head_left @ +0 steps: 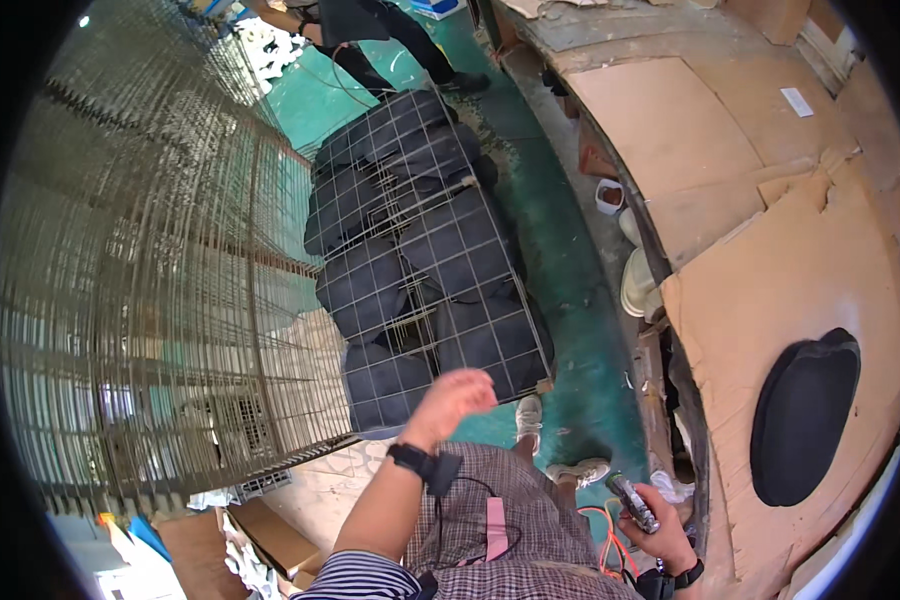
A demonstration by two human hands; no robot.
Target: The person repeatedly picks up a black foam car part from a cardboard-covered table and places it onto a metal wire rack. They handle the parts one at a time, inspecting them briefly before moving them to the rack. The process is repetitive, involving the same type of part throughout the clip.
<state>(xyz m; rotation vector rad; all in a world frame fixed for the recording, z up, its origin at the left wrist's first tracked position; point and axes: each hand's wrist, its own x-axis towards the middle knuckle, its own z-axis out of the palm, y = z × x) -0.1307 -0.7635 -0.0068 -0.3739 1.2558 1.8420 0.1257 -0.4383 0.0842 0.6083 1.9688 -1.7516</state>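
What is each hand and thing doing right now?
left hand: empty, reaching toward the cage
right hand: closed around a small dark tool
wire cage cart: full of black cushions
black oval pad: lying flat on cardboard-covered table

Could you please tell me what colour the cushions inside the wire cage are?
The cushions are black, clearest in the head view.

A small white rectangular label [797, 101] lies on the brown cardboard sheet [670, 120] at upper right, and a flat brown cardboard box [275, 537] sits on the floor at lower left.
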